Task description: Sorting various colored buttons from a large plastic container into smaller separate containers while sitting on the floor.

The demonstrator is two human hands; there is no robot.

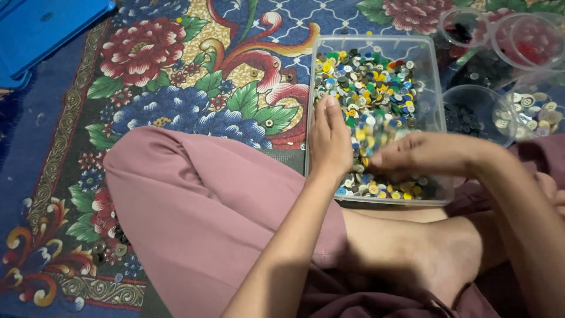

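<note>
A clear plastic box (434, 70) on the rug is full of mixed coloured buttons (371, 82). My left hand (329, 141) rests in its near left part, fingers straight and together, edge down among the buttons. From the right, my right hand (415, 154) reaches into the box over the near buttons, its fingers bent together and blurred. Whether it pinches a button cannot be made out.
Clear round tubs stand to the right: one with dark buttons (474, 115), one with pale buttons (532, 112), and stacked tubs with red ones (527, 38). My pink-clad knee (200, 200) and bare foot (435, 253) lie near the box. A blue lid (41, 26) lies at the far left. Loose buttons (109, 244) dot the floral rug.
</note>
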